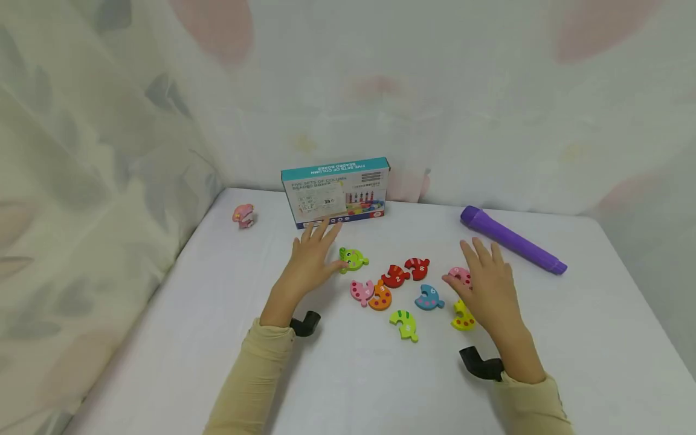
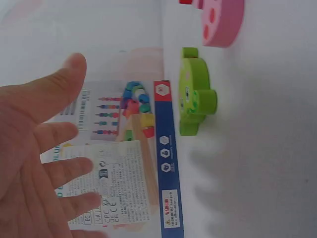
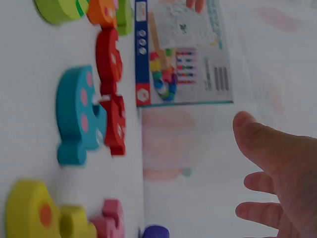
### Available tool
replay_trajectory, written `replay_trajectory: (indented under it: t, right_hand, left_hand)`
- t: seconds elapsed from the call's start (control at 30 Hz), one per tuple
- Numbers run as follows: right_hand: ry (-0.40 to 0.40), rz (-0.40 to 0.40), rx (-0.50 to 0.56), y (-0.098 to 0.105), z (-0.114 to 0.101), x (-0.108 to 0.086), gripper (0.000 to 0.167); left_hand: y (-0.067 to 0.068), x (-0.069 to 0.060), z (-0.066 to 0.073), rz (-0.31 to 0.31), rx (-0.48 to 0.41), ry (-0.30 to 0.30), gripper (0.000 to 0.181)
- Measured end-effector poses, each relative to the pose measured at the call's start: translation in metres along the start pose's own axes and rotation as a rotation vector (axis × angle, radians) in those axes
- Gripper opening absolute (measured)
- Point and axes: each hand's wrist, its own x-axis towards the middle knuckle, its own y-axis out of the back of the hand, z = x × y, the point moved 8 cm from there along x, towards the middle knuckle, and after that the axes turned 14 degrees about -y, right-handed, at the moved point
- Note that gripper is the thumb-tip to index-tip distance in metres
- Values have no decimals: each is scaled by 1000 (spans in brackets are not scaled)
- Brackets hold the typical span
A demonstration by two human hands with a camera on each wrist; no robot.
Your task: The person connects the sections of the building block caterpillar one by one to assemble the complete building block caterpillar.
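My left hand hovers with spread fingers beside a green puzzle piece with a smiling face; in the left wrist view nothing is in its grasp. Spread and holding nothing, my right hand is over the right side, partly hiding a pink piece and a yellow piece. Between the hands lie a blue piece, a green striped piece, two red pieces, one numbered 2, an orange piece and a pink dotted piece. Most bear numbers.
A bead-set box stands upright at the back by the fabric-covered wall. A small pink figurine is at the back left. At the right lies a purple toy microphone. White cloth covers the table.
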Motion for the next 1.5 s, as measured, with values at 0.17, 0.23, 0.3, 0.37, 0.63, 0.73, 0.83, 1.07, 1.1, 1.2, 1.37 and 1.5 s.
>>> replay_trajectory:
  t: [0.17,0.23,0.3,0.37,0.63,0.73,0.83,1.07,1.1,1.2,1.37,1.5]
  right_hand:
    - [60,-1,53,-17,-23,3,68]
    - [85,-6,70,-25,-32,4,66]
    - [101,-19,80,-33,-40,5,64]
    - [103,-47,83,-41,-48,6,62]
    - [105,-165,35,-74,-72,15,55]
    - [117,-194,24,-84,-76,17,56]
    - [118,-224,3,-92,-77,18,56]
    - [129,-239,-12,-100,-76,17,55]
    - [131,-238,-10,-100,-76,17,55]
    - [141,-234,-14,-99,-77,17,52]
    - [158,-248,-54,-98,-78,17,46]
    - [186,-280,-98,-98,-79,17,43]
  left_hand:
    - [-17,13,-9,-57,-20,-4,69]
    - [-26,19,-11,-83,-15,0,65]
    - [-34,24,-13,-106,4,16,62]
    - [-40,27,-15,-118,24,47,61]
    - [-53,28,-17,-115,66,206,67]
    - [-57,28,-18,-121,63,223,66]
    - [-60,30,-17,-130,61,201,65]
    - [-60,36,-7,-154,38,58,58]
    - [-60,36,-6,-157,29,42,56]
    - [-60,37,-3,-165,7,-1,51]
    - [-65,40,-2,-178,-26,-48,47]
    - [-69,43,-4,-200,-63,-51,48]
